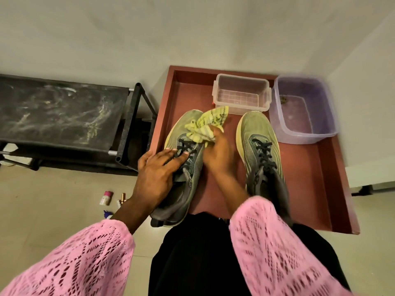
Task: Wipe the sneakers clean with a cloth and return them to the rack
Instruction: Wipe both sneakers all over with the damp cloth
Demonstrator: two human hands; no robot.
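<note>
Two grey-green sneakers with dark laces lie toes away from me on a red-brown tray table [316, 180]. The left sneaker [181, 129] is pinned at its laces and collar by my left hand [157, 177]. My right hand [220, 154] grips a yellow-green patterned cloth [207, 124], bunched against that sneaker's tongue and toe area. The right sneaker [259, 146] lies untouched beside my right forearm. A black shoe rack [64, 112] with a dusty, scuffed fabric top stands to the left of the tray.
A clear plastic box [241, 95] and a purple plastic tub [303, 110] sit at the tray's far end. Small bottles [106, 197] lie on the tiled floor by the rack. White walls close in behind and at right.
</note>
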